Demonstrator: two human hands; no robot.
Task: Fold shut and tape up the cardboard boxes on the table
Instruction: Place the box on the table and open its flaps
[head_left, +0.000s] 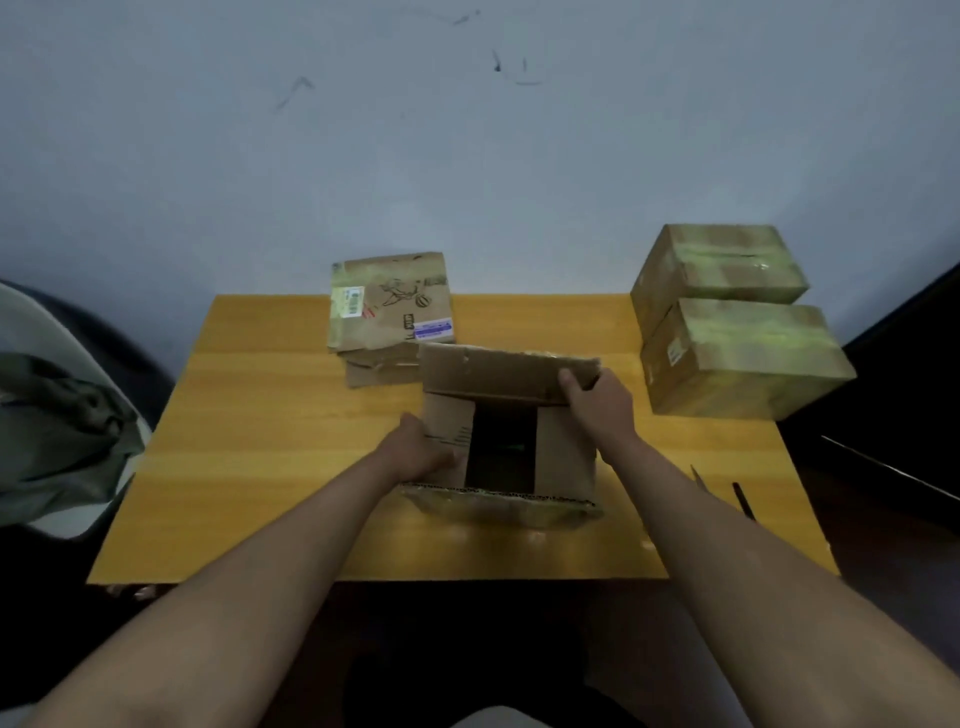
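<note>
An open cardboard box (563, 454) stands in the middle of the wooden table (270, 415). Its two side flaps are folded in, with a dark gap between them. The far flap (493, 371) is partly raised, and the near flap (498, 506) hangs toward me. My left hand (415, 449) presses on the left side flap near the box's left edge. My right hand (597, 397) grips the right end of the far flap, thumb on top of it.
Flattened cardboard boxes (389, 306) lie stacked at the table's far edge, behind the open box. Two taped-up boxes (727, 332) sit at the far right corner. Thin dark tools (740, 499) lie near the right edge. A chair with green cloth (57, 431) stands at left.
</note>
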